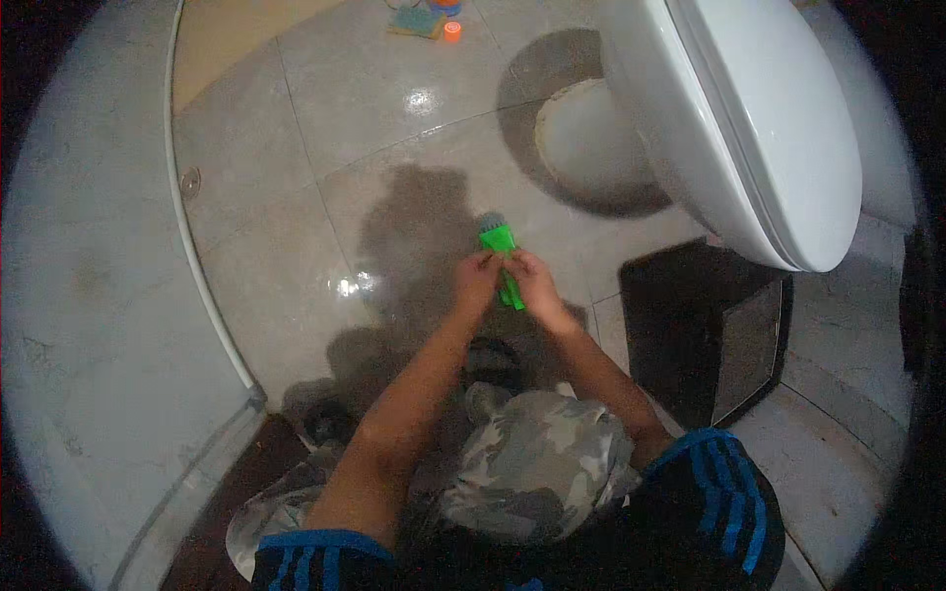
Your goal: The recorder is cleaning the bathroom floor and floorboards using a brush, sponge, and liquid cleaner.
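Note:
Low over the tiled floor (384, 170), both my hands meet on a bright green plastic brush (497, 238) with grey bristles at its far end. My left hand (475, 277) grips it from the left side. From the right, my right hand (533, 279) holds it with the fingertips close to those of the left. The lower end of the green handle shows below the fingers. What the fingertips do exactly is too blurred to tell.
A white toilet (709, 125) stands at upper right, with a dark bin (669, 310) below it. A green and yellow sponge (416, 22) and an orange cap (452, 31) lie at the top. A white strip (194, 251) edges the floor at left, near a round drain (191, 182).

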{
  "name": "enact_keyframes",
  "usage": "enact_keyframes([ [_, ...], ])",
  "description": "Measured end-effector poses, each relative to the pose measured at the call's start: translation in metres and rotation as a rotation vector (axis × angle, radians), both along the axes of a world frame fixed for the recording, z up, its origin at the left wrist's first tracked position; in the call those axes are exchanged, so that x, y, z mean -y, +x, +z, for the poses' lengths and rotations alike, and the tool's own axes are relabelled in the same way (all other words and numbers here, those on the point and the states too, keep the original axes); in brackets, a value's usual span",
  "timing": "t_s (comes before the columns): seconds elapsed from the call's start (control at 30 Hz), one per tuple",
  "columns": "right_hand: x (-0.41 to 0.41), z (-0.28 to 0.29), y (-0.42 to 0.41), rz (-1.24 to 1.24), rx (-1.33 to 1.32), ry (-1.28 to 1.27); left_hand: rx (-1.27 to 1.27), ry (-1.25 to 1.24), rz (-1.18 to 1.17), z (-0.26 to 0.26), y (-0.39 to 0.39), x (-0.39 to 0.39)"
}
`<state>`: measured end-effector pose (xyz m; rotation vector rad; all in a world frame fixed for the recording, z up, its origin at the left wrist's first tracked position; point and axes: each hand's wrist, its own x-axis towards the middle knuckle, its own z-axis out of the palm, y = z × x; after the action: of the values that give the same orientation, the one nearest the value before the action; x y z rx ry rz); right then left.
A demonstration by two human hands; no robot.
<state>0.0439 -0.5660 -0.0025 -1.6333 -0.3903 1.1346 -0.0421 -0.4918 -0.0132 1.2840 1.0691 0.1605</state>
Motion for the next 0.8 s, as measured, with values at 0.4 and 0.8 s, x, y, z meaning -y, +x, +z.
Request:
enact_keyframes([
  [0.4,-0.088,-0.015,0.024,-0.059,-0.089,0.022,0.028,-0.171,0.219,0.015,0.028,-0.078],
  [0.8,-0.187,0.007,0.035,0.069,0.314,-0.023,0.170,0.153,0.251,-0.029,0.039,-0.161],
])
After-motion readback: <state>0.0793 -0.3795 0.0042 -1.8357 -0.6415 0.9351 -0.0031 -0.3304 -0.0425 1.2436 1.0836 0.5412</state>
